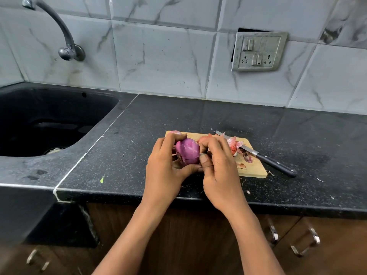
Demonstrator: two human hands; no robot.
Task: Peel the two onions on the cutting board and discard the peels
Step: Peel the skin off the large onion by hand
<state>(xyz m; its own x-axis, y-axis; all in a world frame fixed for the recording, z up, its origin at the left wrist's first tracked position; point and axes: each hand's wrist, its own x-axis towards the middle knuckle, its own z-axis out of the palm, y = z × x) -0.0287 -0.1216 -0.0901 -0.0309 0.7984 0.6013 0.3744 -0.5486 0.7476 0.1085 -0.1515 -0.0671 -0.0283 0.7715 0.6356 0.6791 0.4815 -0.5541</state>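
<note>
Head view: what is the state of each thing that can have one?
Round purple onion: held up, mostly peeled.
Left hand: grips that onion.
Right hand: pinches its skin.
Second onion: on wooden cutting board, mostly hidden.
Papery pink peels: piled on board.
Black-handled knife: lying idle, blade on board.

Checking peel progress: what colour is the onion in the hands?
The onion is purple; head view.

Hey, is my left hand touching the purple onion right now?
Touching. The head view shows the left hand cupping the onion, fingers curled over its top, thumb beneath it.
</note>
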